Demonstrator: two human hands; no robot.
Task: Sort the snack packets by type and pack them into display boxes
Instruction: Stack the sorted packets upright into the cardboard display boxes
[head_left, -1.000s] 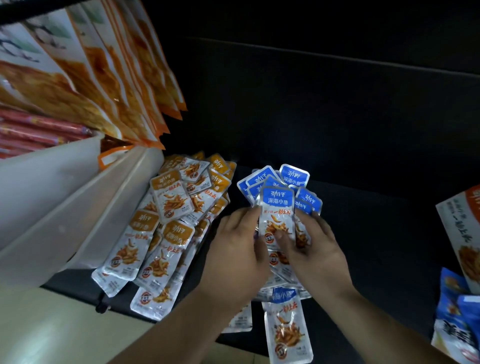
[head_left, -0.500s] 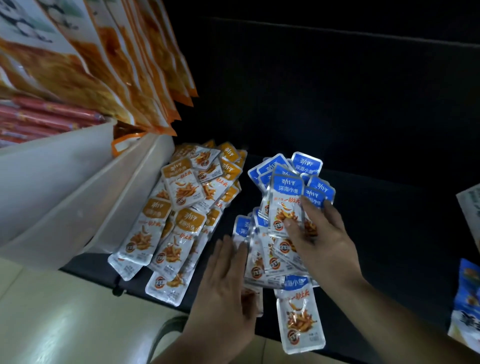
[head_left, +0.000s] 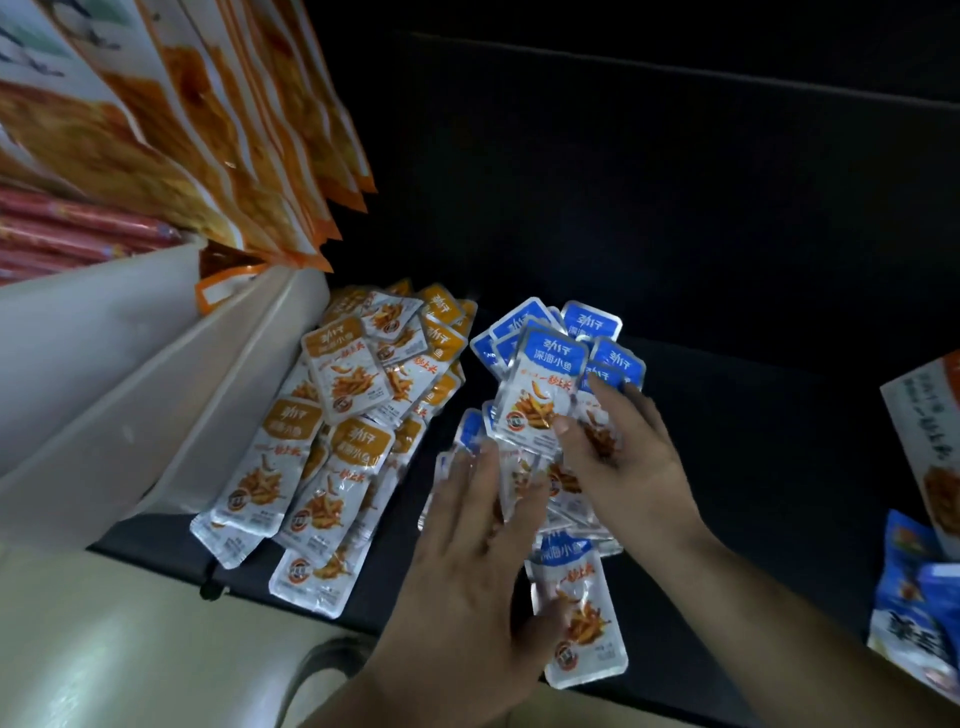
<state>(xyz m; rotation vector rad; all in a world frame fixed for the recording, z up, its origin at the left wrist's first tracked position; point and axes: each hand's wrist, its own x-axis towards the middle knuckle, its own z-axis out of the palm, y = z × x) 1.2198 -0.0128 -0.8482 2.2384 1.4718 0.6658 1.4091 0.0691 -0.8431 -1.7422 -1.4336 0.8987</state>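
Left hand (head_left: 467, 561) flat, fingers straight and apart, pressing the blue packets (head_left: 548, 364). Right hand (head_left: 623, 467) fingers clamped on their fanned top. Orange packets (head_left: 332, 431) heaped along the dark surface (head_left: 753, 441) left edge.

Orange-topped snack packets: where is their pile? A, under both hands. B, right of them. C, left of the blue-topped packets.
C: the orange-topped snack packets lie left of the blue-topped packets, beside the white box.
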